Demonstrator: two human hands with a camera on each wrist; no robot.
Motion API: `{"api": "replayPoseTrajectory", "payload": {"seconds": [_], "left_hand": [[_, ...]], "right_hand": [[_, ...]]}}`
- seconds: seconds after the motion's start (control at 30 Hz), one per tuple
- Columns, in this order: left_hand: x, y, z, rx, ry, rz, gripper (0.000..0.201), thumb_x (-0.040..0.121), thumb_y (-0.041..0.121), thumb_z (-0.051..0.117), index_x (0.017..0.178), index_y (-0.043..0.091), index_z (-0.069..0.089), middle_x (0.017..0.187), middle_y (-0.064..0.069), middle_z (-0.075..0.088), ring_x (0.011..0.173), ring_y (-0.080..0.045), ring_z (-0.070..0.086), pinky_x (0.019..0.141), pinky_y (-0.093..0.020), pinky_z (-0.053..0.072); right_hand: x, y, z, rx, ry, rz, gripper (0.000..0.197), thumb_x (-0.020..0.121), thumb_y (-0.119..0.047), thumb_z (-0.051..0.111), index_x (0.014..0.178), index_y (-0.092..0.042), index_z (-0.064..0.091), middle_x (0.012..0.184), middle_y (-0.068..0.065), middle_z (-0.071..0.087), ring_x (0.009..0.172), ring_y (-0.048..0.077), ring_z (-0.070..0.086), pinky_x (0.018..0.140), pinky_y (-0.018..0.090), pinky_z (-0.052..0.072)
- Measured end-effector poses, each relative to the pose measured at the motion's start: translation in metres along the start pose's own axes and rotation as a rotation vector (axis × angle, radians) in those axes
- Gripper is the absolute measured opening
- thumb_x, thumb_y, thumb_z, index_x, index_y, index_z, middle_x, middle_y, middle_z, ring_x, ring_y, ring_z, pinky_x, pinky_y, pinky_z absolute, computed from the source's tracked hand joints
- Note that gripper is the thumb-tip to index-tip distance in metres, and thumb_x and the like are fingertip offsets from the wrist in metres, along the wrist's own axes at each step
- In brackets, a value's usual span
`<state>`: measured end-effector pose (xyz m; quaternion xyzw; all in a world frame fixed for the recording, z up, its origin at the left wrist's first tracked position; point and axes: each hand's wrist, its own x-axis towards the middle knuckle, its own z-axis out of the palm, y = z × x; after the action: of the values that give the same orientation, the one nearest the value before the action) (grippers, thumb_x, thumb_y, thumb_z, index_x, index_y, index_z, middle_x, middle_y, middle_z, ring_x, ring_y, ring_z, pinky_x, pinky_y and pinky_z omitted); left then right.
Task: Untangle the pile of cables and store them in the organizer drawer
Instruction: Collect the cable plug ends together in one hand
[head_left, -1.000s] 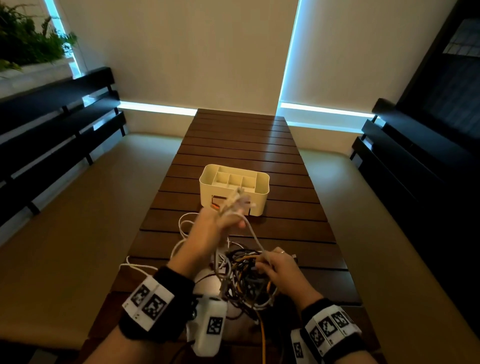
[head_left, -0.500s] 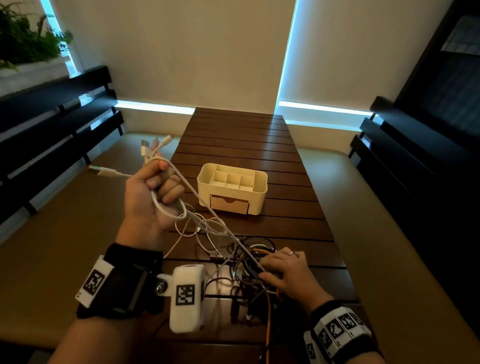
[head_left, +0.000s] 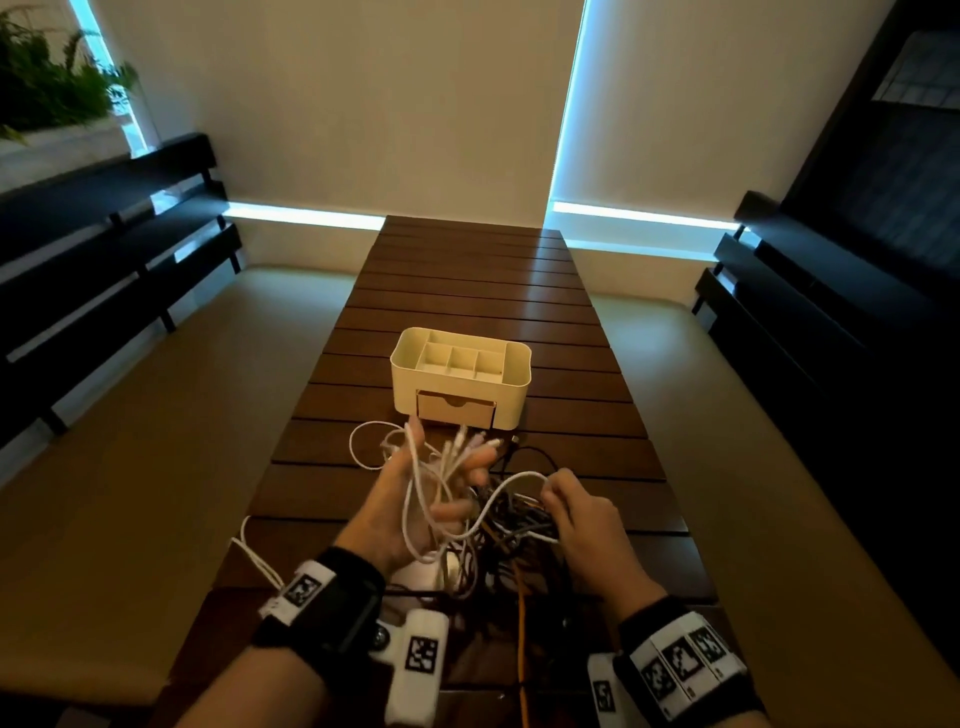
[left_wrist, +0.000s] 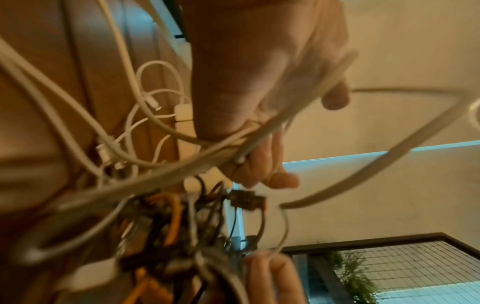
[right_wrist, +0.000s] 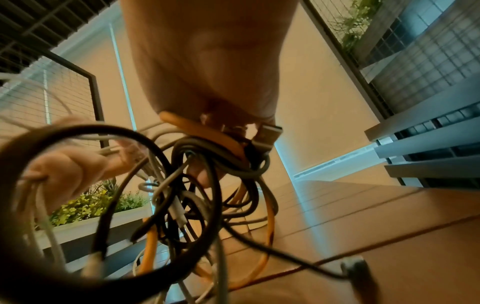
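Observation:
A tangle of dark cables (head_left: 519, 525) with an orange cable (head_left: 521, 623) lies on the near end of the slatted wooden table (head_left: 467, 291). My left hand (head_left: 447, 488) is palm up just above the pile, fingers curled round a bundle of white cables (head_left: 415, 499); their plugs stick out past the fingertips. In the left wrist view the white cables (left_wrist: 259, 131) cross that palm. My right hand (head_left: 558, 499) grips cables at the pile's right side, with a white loop at its fingertips. The right wrist view shows an orange cable (right_wrist: 197, 127) and a USB plug (right_wrist: 267, 133) under its fingers. Beyond stands the cream organizer (head_left: 410, 384), its drawer (head_left: 456, 409) closed.
A white adapter (head_left: 415, 574) lies under the left wrist, and loose white cable (head_left: 363, 447) trails toward the organizer. Dark slatted benches flank the table on the left (head_left: 104, 249) and the right (head_left: 805, 291). A planter (head_left: 47, 88) sits at the far left.
My left hand came down from up at the left, back over the pile, still holding the white cables. My right hand rose from pressing the pile and now grips cables beside the left hand.

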<state>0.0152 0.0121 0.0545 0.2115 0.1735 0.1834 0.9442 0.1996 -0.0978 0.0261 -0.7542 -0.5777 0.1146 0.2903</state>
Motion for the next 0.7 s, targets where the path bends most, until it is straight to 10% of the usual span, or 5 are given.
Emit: {"api": "replayPoseTrajectory", "payload": {"seconds": [0.1, 0.17, 0.27, 0.5, 0.7], "left_hand": [[0.005, -0.021, 0.016, 0.12, 0.06, 0.003, 0.074, 0.083, 0.067, 0.045, 0.129, 0.009, 0.051, 0.086, -0.009, 0.067, 0.044, -0.009, 0.05, 0.036, -0.019, 0.042], [0.009, -0.034, 0.024, 0.708, 0.207, 0.172, 0.039, 0.093, 0.038, 0.053, 0.127, 0.019, 0.053, 0.101, -0.005, 0.067, 0.068, -0.008, 0.062, 0.056, -0.022, 0.05], [0.02, -0.047, 0.012, 1.317, 0.213, 0.522, 0.043, 0.08, 0.026, 0.073, 0.12, 0.027, 0.058, 0.11, 0.005, 0.065, 0.096, 0.0, 0.062, 0.08, -0.025, 0.05], [0.031, -0.025, 0.013, 1.782, 0.194, 0.438, 0.066, 0.069, 0.062, 0.068, 0.121, 0.023, 0.058, 0.11, 0.006, 0.05, 0.099, -0.015, 0.055, 0.084, -0.038, 0.049], [0.027, -0.026, 0.005, 1.789, 0.12, 0.577, 0.032, 0.082, 0.04, 0.067, 0.114, 0.038, 0.062, 0.131, 0.018, 0.042, 0.103, -0.008, 0.058, 0.084, -0.034, 0.051]], "right_hand": [[0.003, -0.009, -0.003, -0.024, 0.005, -0.016, 0.011, 0.1, -0.026, 0.034, 0.089, -0.024, 0.037, 0.065, 0.001, 0.056, 0.059, 0.024, 0.056, 0.054, 0.031, 0.037], [0.004, -0.015, -0.002, -0.01, 0.012, -0.01, 0.013, 0.1, -0.027, 0.035, 0.087, -0.023, 0.036, 0.068, 0.001, 0.057, 0.061, 0.024, 0.056, 0.054, 0.034, 0.039], [0.006, -0.02, -0.005, 0.131, 0.078, -0.021, 0.02, 0.098, -0.026, 0.042, 0.078, -0.03, 0.037, 0.073, -0.001, 0.058, 0.064, 0.015, 0.057, 0.057, 0.034, 0.046], [0.009, -0.026, -0.023, 0.211, 0.31, -0.058, 0.019, 0.092, -0.012, 0.054, 0.077, -0.022, 0.048, 0.07, -0.012, 0.057, 0.062, 0.002, 0.057, 0.056, 0.01, 0.044], [0.021, -0.025, -0.049, 0.274, 0.35, 0.046, 0.016, 0.093, -0.013, 0.052, 0.077, -0.017, 0.051, 0.069, -0.006, 0.06, 0.064, 0.004, 0.057, 0.056, 0.012, 0.044]]}}
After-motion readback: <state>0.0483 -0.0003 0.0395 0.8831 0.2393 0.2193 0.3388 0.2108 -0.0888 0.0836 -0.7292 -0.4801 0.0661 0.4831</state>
